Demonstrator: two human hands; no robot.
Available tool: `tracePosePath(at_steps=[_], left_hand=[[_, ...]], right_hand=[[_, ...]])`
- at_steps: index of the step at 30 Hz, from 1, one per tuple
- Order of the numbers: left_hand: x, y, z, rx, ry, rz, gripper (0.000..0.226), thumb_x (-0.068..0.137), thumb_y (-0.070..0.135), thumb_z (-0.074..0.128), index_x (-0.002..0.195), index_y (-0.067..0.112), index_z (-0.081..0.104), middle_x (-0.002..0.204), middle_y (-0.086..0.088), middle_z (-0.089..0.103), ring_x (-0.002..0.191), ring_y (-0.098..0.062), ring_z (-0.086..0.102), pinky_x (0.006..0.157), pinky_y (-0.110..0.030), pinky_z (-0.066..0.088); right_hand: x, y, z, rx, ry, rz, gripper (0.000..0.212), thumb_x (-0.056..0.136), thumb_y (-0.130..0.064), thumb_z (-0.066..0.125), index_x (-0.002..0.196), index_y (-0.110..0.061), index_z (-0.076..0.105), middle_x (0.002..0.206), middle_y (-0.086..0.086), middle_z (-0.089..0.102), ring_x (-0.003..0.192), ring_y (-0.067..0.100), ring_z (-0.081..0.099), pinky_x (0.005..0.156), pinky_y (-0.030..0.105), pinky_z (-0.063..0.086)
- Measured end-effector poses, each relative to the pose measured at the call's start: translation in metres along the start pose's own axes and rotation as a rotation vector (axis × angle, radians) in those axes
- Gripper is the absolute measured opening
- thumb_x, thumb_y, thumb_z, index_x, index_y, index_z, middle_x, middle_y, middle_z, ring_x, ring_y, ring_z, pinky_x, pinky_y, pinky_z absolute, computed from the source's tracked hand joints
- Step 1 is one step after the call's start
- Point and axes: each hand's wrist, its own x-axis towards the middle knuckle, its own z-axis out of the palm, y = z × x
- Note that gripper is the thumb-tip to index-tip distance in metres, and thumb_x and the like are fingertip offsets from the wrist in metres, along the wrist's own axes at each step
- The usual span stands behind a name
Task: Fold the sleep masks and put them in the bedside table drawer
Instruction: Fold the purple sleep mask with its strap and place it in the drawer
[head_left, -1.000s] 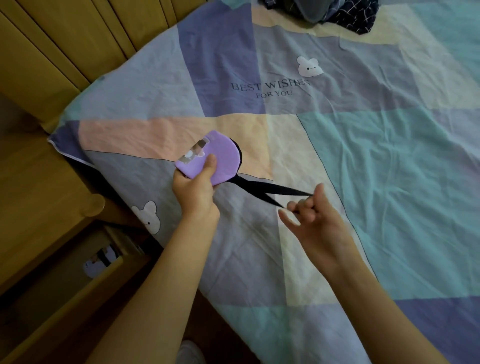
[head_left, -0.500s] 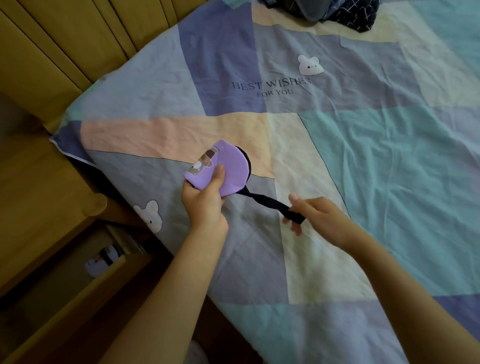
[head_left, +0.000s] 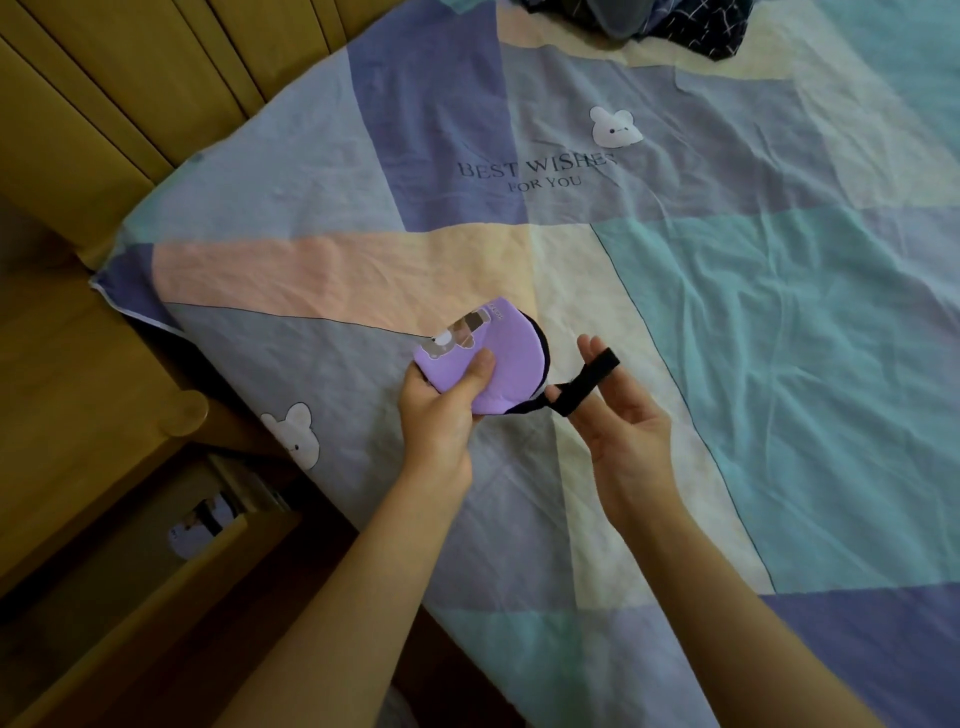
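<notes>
Bed quilt (head_left: 727, 338) underneath, drawer (head_left: 156, 561) open lower left. Left hand (head_left: 441, 410) pinches the folded purple sleep mask (head_left: 488, 364) above the quilt; right hand (head_left: 618, 415), fingers straight, carries the black strap (head_left: 587, 384) looped over them. Risk: elastic slips off the fingers, springs loose, fold opens before reaching the drawer.

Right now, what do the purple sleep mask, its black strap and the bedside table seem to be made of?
Purple sleep mask: probably soft padded fabric, matte, folded in half with a printed picture on it.
Black strap: likely a flat elastic band; it bends limply over the right hand fingers.
Bedside table: looks like light wood or wood veneer with a smooth finish; faint grain shows, and a round knob.
</notes>
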Motion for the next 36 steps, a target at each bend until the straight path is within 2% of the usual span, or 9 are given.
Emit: tracePosePath(at_steps=[3, 7, 13, 17, 20, 23, 27, 30, 36], left_hand=[[0.0, 0.001, -0.003, 0.098, -0.03, 0.011, 0.039, 0.074, 0.013, 0.076, 0.111, 0.013, 0.063, 0.112, -0.005, 0.07, 0.103, -0.019, 0.067, 0.088, -0.036, 0.054], [0.002, 0.005, -0.006, 0.262, -0.116, 0.055, 0.029, 0.077, 0.007, 0.075, 0.101, 0.018, 0.063, 0.101, -0.001, 0.071, 0.093, -0.015, 0.068, 0.079, -0.029, 0.056], [-0.005, 0.01, -0.009, 0.603, -0.493, 0.097, 0.033, 0.072, 0.002, 0.079, 0.085, 0.027, 0.061, 0.082, 0.004, 0.067, 0.075, -0.007, 0.063, 0.06, -0.025, 0.055], [-0.003, 0.009, -0.013, 0.678, -0.649, 0.024, 0.024, 0.073, 0.003, 0.074, 0.091, 0.013, 0.065, 0.08, -0.002, 0.07, 0.072, -0.014, 0.066, 0.06, -0.032, 0.055], [-0.009, 0.008, -0.01, 0.532, -0.616, -0.077, 0.013, 0.089, 0.009, 0.062, 0.099, 0.017, 0.063, 0.087, 0.004, 0.071, 0.08, -0.006, 0.067, 0.07, -0.024, 0.054], [-0.013, 0.003, -0.005, 0.3, -0.48, -0.188, 0.023, 0.097, 0.023, 0.048, 0.111, 0.011, 0.062, 0.108, -0.006, 0.07, 0.102, -0.015, 0.066, 0.092, -0.029, 0.051], [-0.015, -0.004, -0.001, 0.228, -0.407, -0.194, 0.034, 0.084, 0.028, 0.067, 0.11, 0.006, 0.061, 0.103, -0.009, 0.071, 0.096, -0.021, 0.069, 0.084, -0.036, 0.056], [-0.014, -0.006, -0.002, 0.3, -0.322, -0.17, 0.054, 0.064, 0.024, 0.081, 0.111, 0.005, 0.061, 0.106, -0.013, 0.071, 0.097, -0.028, 0.069, 0.085, -0.043, 0.056], [-0.005, 0.0, -0.01, 0.187, -0.233, -0.181, 0.047, 0.075, 0.028, 0.074, 0.116, 0.009, 0.061, 0.11, -0.009, 0.071, 0.102, -0.023, 0.068, 0.091, -0.042, 0.053]], right_hand=[[-0.004, 0.0, 0.001, -0.179, -0.032, -0.059, 0.049, 0.075, 0.001, 0.074, 0.111, -0.032, 0.069, 0.12, -0.008, 0.068, 0.109, 0.006, 0.064, 0.081, 0.013, 0.05], [-0.01, -0.001, 0.0, -0.288, -0.088, -0.048, 0.069, 0.071, -0.004, 0.079, 0.132, -0.024, 0.053, 0.113, -0.033, 0.063, 0.064, 0.013, 0.069, 0.077, 0.023, 0.054], [-0.011, 0.0, -0.003, -0.325, -0.155, -0.095, 0.064, 0.069, 0.0, 0.079, 0.121, -0.032, 0.059, 0.121, -0.018, 0.065, 0.111, -0.001, 0.06, 0.074, 0.015, 0.053], [-0.012, 0.006, -0.004, -0.306, -0.215, -0.014, 0.048, 0.066, 0.003, 0.075, 0.11, -0.012, 0.065, 0.086, -0.004, 0.074, 0.081, 0.012, 0.071, 0.063, 0.021, 0.055], [-0.009, 0.007, -0.003, -0.288, -0.162, 0.046, 0.024, 0.064, -0.009, 0.063, 0.088, -0.009, 0.066, 0.059, -0.009, 0.062, 0.052, 0.005, 0.055, 0.048, 0.015, 0.042], [-0.006, 0.014, -0.005, -0.226, -0.15, 0.175, 0.019, 0.069, -0.019, 0.063, 0.086, -0.01, 0.066, 0.069, 0.0, 0.059, 0.062, 0.014, 0.049, 0.059, 0.026, 0.041], [-0.008, 0.011, -0.004, -0.243, -0.213, 0.197, 0.012, 0.068, -0.018, 0.063, 0.078, -0.012, 0.064, 0.067, -0.004, 0.061, 0.059, 0.006, 0.052, 0.056, 0.016, 0.042], [-0.009, 0.011, -0.005, -0.295, -0.155, 0.096, 0.031, 0.073, -0.009, 0.073, 0.102, -0.016, 0.065, 0.097, 0.002, 0.07, 0.083, 0.018, 0.067, 0.069, 0.025, 0.054], [-0.018, -0.001, -0.005, -0.422, -0.151, -0.258, 0.051, 0.079, -0.006, 0.073, 0.124, -0.024, 0.055, 0.132, -0.011, 0.048, 0.098, 0.014, 0.066, 0.075, 0.023, 0.056]])
